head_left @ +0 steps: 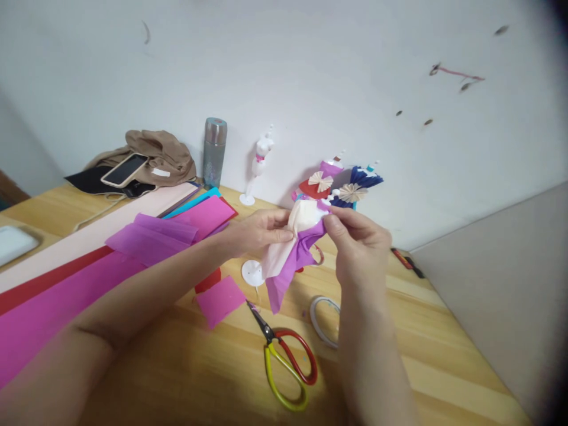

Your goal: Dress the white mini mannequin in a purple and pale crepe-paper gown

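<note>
Between my hands is a small white dress form, tilted, wrapped in cream crepe paper and purple crepe paper. My left hand pinches the cream sheet at the left, thumb on top. On the other side my right hand is closed, thumb and finger gripping the purple paper by the form's upper end. Under them lies a white round base with a thin peg; whether it joins the form I cannot tell. Scissors with one red and one yellow handle lie below, near a pink paper square.
Long paper sheets cover the left side. Along the wall stand a flask, a bare dress form and two dressed ones. A tape roll sits by my right wrist. A phone rests on brown cloth.
</note>
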The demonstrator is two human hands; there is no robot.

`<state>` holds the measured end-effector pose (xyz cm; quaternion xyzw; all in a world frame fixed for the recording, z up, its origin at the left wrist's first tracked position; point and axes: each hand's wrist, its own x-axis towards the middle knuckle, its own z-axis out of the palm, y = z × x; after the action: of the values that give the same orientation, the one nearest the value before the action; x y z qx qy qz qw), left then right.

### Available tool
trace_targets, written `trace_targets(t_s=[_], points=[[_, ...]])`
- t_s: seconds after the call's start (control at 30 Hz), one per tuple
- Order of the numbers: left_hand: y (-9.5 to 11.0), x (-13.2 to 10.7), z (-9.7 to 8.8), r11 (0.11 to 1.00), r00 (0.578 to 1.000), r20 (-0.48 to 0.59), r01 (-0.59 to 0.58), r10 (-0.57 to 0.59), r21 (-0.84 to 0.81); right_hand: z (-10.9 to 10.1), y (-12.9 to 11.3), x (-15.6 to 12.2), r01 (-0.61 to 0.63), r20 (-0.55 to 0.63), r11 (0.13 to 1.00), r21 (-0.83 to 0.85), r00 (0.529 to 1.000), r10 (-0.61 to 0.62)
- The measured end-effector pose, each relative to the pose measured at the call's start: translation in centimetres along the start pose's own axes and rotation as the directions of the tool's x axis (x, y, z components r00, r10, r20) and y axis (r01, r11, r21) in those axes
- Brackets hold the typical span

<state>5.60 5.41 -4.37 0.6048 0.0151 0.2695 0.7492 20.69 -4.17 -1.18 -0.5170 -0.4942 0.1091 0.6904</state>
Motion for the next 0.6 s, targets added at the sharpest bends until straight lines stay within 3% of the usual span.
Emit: trace_targets(t_s=[0.23,0.43,0.5,0.6], points=[[0.74,-0.25,0.20,0.990,1.000,0.023,0.011,-0.014,0.139,-0.37,-0.76,-0.33,-0.033,-0.004,0.998,-0.050,0.999,0.033],[0.55,-0.18,0.17,0.997,0.998,0.061,-0.014,0.009,0.078,-0.52,-0.64,-0.44,-0.069,0.036,0.997,-0.041,0.997,0.070],[0.31,-0.12,0.04,0.998,0.999,0.042,-0.018,0.015,0.065,-0.41,-0.65,-0.48,-0.045,0.082,0.997,-0.057,0.995,0.050],[0.04,-0.03,-0.18,0.997,1.000,-0.022,-0.018,0.019,0.069,-0.13,-1.13,-0.79,0.091,0.079,0.985,-0.149,0.994,-0.080]])
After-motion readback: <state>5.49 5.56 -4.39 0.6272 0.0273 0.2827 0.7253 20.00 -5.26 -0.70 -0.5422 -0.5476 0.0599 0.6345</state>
